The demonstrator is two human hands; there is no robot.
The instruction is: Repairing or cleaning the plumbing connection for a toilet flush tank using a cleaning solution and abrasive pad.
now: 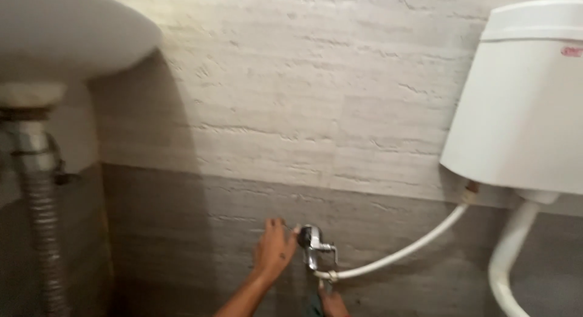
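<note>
Currently your left hand (pixel 274 249) lies spread against the chrome angle valve (pixel 311 243) on the wall, your right hand (pixel 333 302) below, its grip unclear.

Right hand (pixel 333 304) cut off by bottom edge; only knuckles showing, grip not readable. Dark tool (pixel 316 300) beside it mostly out of frame, kind unclear. Left hand (pixel 274 249) covering wall side of chrome valve (pixel 312 247); fingertip contact blurred. Washbasin (pixel 67 31) cropped top and left. Cistern (pixel 525 98) cropped right. Corrugated drain hose (pixel 44 232) running off bottom.
</note>
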